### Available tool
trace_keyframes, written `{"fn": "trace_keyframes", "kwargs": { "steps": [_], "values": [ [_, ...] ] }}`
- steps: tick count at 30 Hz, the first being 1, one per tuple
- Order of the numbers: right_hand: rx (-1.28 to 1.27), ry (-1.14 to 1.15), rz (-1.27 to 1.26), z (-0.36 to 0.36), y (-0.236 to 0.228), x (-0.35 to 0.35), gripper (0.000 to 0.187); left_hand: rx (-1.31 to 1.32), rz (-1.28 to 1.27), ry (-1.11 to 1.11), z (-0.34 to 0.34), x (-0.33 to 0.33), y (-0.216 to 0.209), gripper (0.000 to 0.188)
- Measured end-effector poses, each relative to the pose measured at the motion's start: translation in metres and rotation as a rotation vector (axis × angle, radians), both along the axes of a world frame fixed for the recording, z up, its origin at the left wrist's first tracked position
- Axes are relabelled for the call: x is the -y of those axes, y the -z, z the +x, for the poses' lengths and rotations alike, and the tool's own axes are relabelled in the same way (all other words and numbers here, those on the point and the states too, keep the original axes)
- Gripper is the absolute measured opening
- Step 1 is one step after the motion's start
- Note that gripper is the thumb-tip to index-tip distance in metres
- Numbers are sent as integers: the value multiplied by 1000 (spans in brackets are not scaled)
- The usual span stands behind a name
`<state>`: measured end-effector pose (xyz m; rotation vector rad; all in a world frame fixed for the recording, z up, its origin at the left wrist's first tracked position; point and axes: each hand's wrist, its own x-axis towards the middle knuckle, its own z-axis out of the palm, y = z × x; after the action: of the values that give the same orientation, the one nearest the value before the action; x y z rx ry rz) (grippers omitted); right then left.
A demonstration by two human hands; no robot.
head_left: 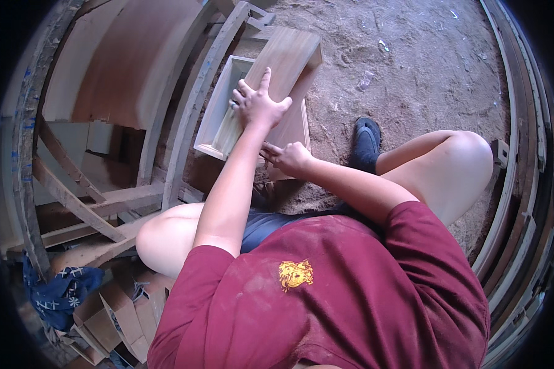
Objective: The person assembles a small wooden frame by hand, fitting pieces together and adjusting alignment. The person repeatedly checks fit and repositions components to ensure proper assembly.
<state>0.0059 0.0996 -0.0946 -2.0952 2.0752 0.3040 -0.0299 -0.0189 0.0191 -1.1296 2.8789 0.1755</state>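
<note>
A person sits on a sandy floor (pixel 440 86), working with both bare hands. The widest room for moving lies to the right of and beyond the hands, where the sand holds only small scraps, up to long timbers (pixel 524 126) at the far right. Left of the hands, space is tight: the rail of a wooden frame (pixel 194 101) runs close along an open wooden box (pixel 210 149). A pale board (pixel 289 52) lies slanted over this box, its far end well beyond the fingertips.

The left hand (pixel 260 107) is spread wide, palm down, pressed on the board's face. The right hand (pixel 292 160), nearer the body, is partly curled, its fingers pointing left at the board's near end; whether it grips anything, I cannot tell. The hands are apart but near each other. A dark shoe (pixel 366 144) rests to the right of the right hand.
</note>
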Motion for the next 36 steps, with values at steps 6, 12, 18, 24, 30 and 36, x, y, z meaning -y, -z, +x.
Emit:
{"fn": "trace_keyframes", "kwargs": {
  "steps": [6,12,18,24,30,36],
  "values": [
    [-5,287,-21,-32,-32,-1,88,8,28,61,2,5,0,100],
    [180,72,-234,-15,-10,-11,92,-6,44,72,3,8,2,101],
    [216,223,-59,-18,-34,-13,89,-63,35,76,3,4,1,99],
    [113,210,-277,-23,5,-18,111,-64,50,68,4,7,1,99],
    [240,65,-9,-5,-16,-23,85,-45,1,42,-1,2,4,98],
    [89,332,-81,-21,-21,-13,103,-72,71,60,8,12,5,100]
  ]
}}
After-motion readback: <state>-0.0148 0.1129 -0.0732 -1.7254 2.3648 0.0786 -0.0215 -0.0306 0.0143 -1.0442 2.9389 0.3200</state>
